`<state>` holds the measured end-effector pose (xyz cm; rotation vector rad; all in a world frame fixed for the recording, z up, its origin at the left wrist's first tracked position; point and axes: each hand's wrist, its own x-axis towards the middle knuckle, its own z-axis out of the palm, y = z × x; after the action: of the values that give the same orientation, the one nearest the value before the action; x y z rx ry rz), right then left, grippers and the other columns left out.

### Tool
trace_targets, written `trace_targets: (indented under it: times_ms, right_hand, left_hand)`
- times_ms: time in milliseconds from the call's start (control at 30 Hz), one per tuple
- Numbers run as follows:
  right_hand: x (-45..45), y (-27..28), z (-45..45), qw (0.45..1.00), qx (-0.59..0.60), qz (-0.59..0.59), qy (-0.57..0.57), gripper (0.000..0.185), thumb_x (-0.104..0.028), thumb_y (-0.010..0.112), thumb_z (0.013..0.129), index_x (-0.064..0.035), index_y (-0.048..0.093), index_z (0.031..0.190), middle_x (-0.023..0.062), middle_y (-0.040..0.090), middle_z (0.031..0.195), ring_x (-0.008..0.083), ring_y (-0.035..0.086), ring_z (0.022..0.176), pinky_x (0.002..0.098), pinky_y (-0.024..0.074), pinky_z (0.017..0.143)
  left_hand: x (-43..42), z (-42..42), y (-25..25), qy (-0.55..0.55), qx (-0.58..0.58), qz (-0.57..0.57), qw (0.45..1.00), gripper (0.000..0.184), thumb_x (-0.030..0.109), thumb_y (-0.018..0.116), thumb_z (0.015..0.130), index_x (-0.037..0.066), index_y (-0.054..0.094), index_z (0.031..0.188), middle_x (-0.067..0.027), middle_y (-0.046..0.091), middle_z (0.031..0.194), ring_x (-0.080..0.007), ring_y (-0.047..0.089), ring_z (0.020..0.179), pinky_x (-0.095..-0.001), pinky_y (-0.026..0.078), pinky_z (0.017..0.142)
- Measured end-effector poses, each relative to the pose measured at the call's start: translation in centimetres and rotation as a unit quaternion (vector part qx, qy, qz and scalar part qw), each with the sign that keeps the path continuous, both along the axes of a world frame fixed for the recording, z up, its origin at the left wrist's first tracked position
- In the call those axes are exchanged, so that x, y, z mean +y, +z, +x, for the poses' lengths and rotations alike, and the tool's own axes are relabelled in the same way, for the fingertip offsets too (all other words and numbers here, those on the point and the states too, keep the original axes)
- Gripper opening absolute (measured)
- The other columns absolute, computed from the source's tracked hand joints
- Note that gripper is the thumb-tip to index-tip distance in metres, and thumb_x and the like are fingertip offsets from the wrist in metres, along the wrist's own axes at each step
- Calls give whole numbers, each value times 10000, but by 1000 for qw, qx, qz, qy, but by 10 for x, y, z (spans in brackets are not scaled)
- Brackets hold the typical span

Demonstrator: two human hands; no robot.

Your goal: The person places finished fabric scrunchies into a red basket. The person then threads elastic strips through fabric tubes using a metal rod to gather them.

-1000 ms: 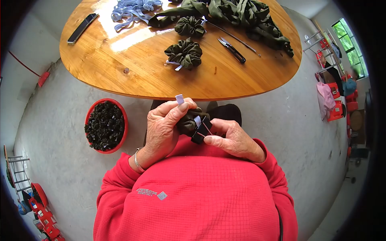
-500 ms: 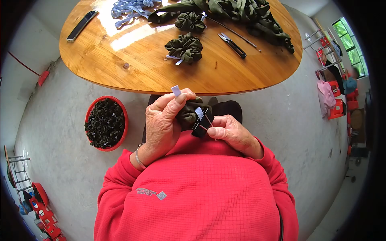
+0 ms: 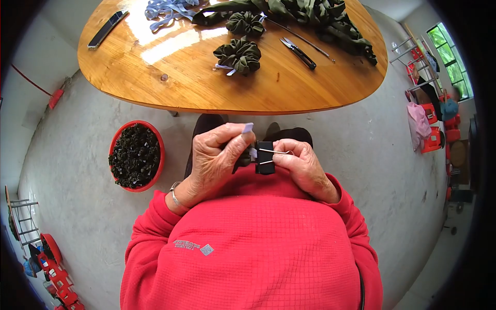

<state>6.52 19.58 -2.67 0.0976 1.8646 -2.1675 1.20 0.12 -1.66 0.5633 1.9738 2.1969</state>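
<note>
My left hand (image 3: 217,155) is closed around dark green gathered fabric (image 3: 242,164), and a pale lavender elastic end (image 3: 248,127) sticks up between its thumb and finger. A black binder clip (image 3: 265,157) sits just right of that fabric, with a second bit of pale elastic (image 3: 253,152) at its left edge. My right hand (image 3: 299,164) pinches the clip's wire handles between thumb and fingers. Two green scrunchies, a nearer one (image 3: 238,56) and a farther one (image 3: 245,24), lie on the wooden table (image 3: 206,93).
On the table are black-handled snips (image 3: 299,53), a thin metal rod (image 3: 302,41), a long green fabric bundle (image 3: 315,20), blue elastic strips (image 3: 168,11) and a dark flat bar (image 3: 107,30). A red basin (image 3: 161,155) of dark scrunchies stands on the floor at left.
The binder clip has turned to face me more squarely and has come upright. My left hand has tilted, taking the lavender end rightward. Most of the green fabric is now hidden behind that hand.
</note>
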Motion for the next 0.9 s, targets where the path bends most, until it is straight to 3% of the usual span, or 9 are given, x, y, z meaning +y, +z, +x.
trace_targets:
  times_ms: [67, 133, 233, 367, 500, 900]
  right_hand:
    - [-1, -1, 3, 999, 9, 35, -24, 125, -78, 588, 821, -11, 564, 718, -17, 550, 747, 20, 458, 664, 182, 379, 635]
    - [-2, 0, 5, 994, 52, 93, -39, 110, -75, 596, 810, -9, 563, 727, -13, 562, 746, 15, 455, 631, 182, 383, 598]
    - [-5, 7, 8, 990, 62, 115, -56, 106, -60, 607, 800, -3, 555, 727, 8, 590, 779, 10, 455, 619, 185, 385, 564]
    - [-4, 6, 10, 983, 102, 146, -47, 108, -23, 595, 790, -1, 535, 703, 47, 613, 864, 27, 470, 658, 204, 395, 577]
    - [-7, 12, 9, 987, 85, 130, -29, 122, 16, 562, 779, -8, 518, 668, 83, 612, 899, 65, 492, 743, 227, 404, 640]
    - [-3, 7, 3, 987, 77, 141, 4, 132, 16, 563, 784, -4, 517, 662, 91, 613, 952, 59, 478, 731, 225, 392, 636]
  left_hand:
    - [-5, 3, -2, -57, -88, -61, 993, 138, 113, 617, 886, -12, 671, 866, -4, 642, 763, -40, 543, 673, -195, 456, 605]
    - [-8, 4, -7, -105, -50, -88, 989, 141, 116, 615, 886, -9, 679, 874, 1, 643, 761, -38, 542, 673, -196, 457, 600]
    - [-9, 3, -2, -123, -86, -116, 982, 147, 115, 620, 878, -19, 680, 889, -10, 649, 762, -43, 544, 675, -206, 459, 595]
    - [-10, -3, 8, -188, -74, -195, 960, 132, 88, 616, 848, -36, 655, 871, -44, 647, 773, -69, 557, 688, -232, 466, 616]
    - [-12, -7, 1, -233, -20, -203, 951, 164, 128, 643, 797, -23, 656, 860, -124, 649, 821, -199, 609, 728, -287, 474, 661]
    - [-12, -8, -12, -248, -10, -141, 958, 145, 106, 682, 792, -15, 655, 867, -96, 642, 807, -175, 583, 709, -284, 465, 662]
